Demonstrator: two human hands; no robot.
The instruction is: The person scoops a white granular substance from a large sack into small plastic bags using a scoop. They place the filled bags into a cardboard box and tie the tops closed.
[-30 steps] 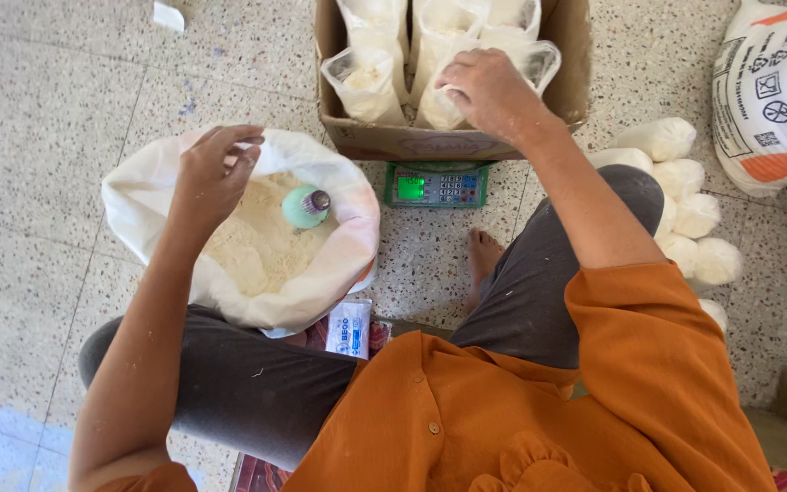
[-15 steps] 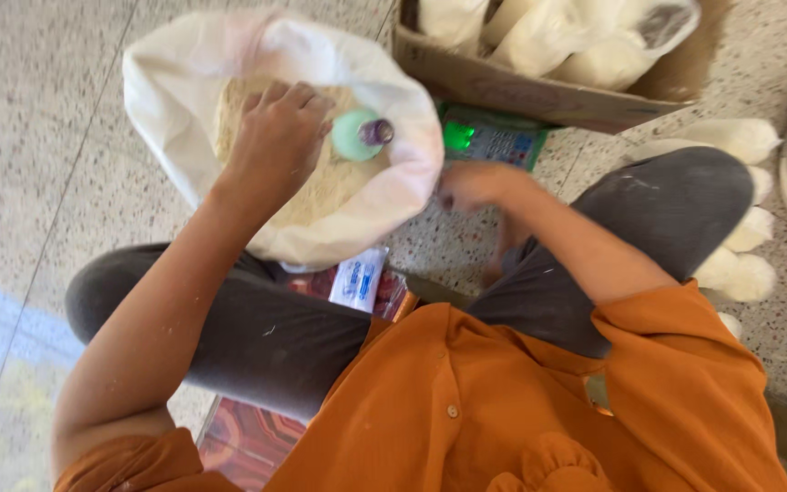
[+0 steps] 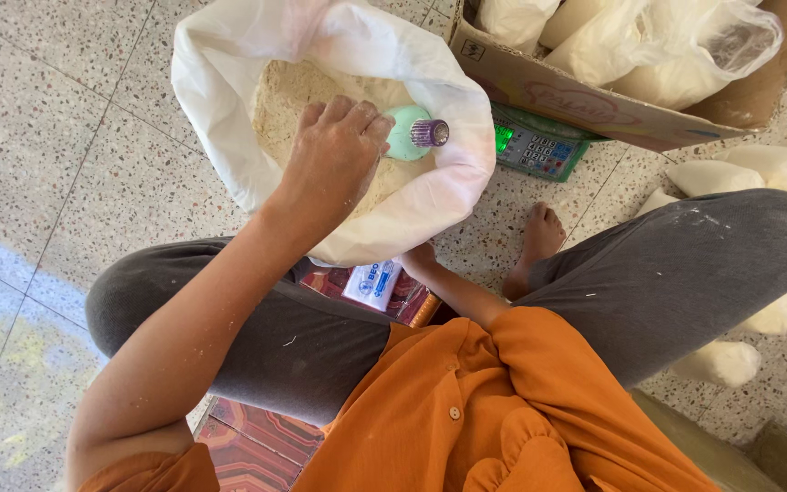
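Note:
A white sack (image 3: 229,109) of pale flour stands open on the floor in front of me. My left hand (image 3: 332,155) reaches into it, fingers curled on a green bottle (image 3: 404,135) with a purple cap that lies on the flour. My right hand (image 3: 419,259) is low between my knees, at the sack's near edge. It is beside a small white-and-blue packet (image 3: 373,284), and its fingers are mostly hidden by the sack.
A cardboard box (image 3: 557,96) holding filled clear bags stands at the back right. A green digital scale (image 3: 539,150) sits in front of it. Several filled white bags (image 3: 740,169) lie on the floor by my right leg. A red patterned seat (image 3: 257,442) is under me.
My right hand left the box, swung down and now sits under the sack's edge. My left hand moved from the sack's rim onto the green bottle. The view has come closer.

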